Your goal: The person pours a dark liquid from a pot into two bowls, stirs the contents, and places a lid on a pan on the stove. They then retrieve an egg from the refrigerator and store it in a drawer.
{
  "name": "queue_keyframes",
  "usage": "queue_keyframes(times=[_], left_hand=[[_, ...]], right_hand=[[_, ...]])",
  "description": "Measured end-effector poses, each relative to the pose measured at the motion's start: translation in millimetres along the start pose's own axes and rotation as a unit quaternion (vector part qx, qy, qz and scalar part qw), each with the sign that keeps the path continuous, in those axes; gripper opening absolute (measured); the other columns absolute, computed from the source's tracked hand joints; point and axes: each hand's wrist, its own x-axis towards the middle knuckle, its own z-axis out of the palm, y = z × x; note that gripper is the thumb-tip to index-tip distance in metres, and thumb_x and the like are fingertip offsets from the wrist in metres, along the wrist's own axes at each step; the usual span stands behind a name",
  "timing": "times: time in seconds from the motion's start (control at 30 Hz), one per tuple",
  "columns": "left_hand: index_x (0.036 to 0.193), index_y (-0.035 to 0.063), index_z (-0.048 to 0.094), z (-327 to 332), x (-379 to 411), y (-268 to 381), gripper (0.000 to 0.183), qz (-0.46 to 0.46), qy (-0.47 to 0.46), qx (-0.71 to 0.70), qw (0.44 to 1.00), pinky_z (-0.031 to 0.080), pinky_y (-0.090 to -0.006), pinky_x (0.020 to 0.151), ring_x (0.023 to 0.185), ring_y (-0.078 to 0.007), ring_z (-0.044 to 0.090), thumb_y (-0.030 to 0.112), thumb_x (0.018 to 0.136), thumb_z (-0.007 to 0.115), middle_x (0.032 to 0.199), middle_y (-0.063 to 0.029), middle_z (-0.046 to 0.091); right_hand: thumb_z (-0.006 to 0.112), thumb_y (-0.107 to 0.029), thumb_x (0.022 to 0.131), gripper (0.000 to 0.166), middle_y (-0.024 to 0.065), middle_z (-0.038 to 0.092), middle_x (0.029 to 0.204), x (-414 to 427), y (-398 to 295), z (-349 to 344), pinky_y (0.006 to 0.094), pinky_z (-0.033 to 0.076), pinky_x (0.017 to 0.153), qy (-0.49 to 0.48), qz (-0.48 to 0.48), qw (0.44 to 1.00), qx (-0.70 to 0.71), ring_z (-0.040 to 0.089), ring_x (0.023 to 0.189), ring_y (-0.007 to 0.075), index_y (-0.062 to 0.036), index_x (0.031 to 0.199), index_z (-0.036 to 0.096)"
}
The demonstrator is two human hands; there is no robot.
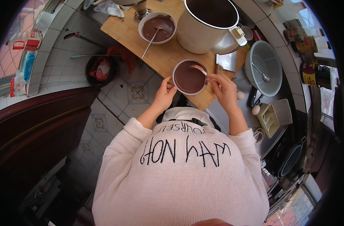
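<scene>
A round bowl of smooth brown liquid (pixel 189 77) is at the near edge of a wooden board (pixel 160 60). My left hand (pixel 164 94) holds the bowl's left rim, thumb and fingers around it. Between the thumb and fingers of my right hand (pixel 224 89) is the handle of a spoon (pixel 198 68), its brown-coated bowl at the surface of the liquid. Farther back stands a second white bowl (pixel 140 29) of the same brown liquid, with a metal spoon (pixel 150 42) leaning out over its rim. A large pale pitcher-like container (pixel 193 39) with a dark interior stands beside it.
Right of the board are a cleaver (pixel 227 61), a grey plastic colander (pixel 263 53) with a spoon inside, two eggs (pixel 255 110) (pixel 240 95) and an open plastic box (pixel 269 121). A lined waste bin (pixel 100 73) stands on the tiled floor at left. Jars line the right ledge.
</scene>
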Motion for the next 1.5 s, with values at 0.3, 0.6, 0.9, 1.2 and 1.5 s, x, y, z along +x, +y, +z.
queue_keyframes(times=[0.3,0.6,0.9,1.2,1.5], left_hand=[[0.13,0.0017,0.034,1,1,-3,0.05,0.005,0.002,-0.013,1.0,0.045,-0.0256,0.072,0.077,-0.0116,0.053,0.016,0.087,0.055,0.089,-0.0061,0.055],[0.132,0.0033,0.03,-1,-1,3,0.05,-0.015,-0.021,0.01,1.0,0.045,-0.0262,0.075,0.083,-0.0121,0.053,0.015,0.089,0.052,0.094,-0.0061,0.054],[0.132,0.0015,0.03,-1,-2,1,0.052,-0.011,-0.01,0.016,1.0,0.044,-0.0259,0.076,0.082,-0.0126,0.052,0.016,0.088,0.053,0.094,-0.0063,0.054],[0.132,0.0023,0.031,-1,-2,2,0.05,-0.011,-0.014,0.01,1.0,0.044,-0.0259,0.076,0.082,-0.0122,0.053,0.016,0.089,0.053,0.092,-0.0058,0.053],[0.131,0.0023,0.032,0,-5,1,0.05,0.024,-0.002,0.024,0.999,0.044,-0.0254,0.075,0.079,-0.0115,0.053,0.013,0.087,0.054,0.092,-0.0052,0.054]], right_hand=[[0.062,-0.01,0.08,0.01,0.0079,0.056,0.07,-13,13,-6,0.0307,0.042,0.051,-0.034,0.027,0.999,-0.019,0.055,0.058,0.0211,-0.0084,0.09,0.065],[0.061,-0.011,0.079,0.011,0.0054,0.057,0.074,10,3,1,0.0316,0.045,0.056,-0.052,-0.058,0.996,-0.03,0.057,0.064,0.0224,-0.01,0.089,0.064],[0.061,-0.012,0.078,0.009,0.0035,0.058,0.072,11,9,-7,0.0327,0.045,0.055,-0.03,-0.1,0.98,-0.169,0.058,0.066,0.0224,-0.0118,0.086,0.064],[0.061,-0.014,0.077,0.011,0.0065,0.06,0.064,0,-6,-3,0.0292,0.044,0.051,-0.006,0.09,0.995,-0.036,0.056,0.053,0.0194,-0.0081,0.085,0.066],[0.06,-0.014,0.076,0.01,0.0064,0.062,0.066,29,-3,27,0.0311,0.046,0.052,0.09,0.046,0.992,-0.077,0.059,0.056,0.0195,-0.0083,0.083,0.066]])
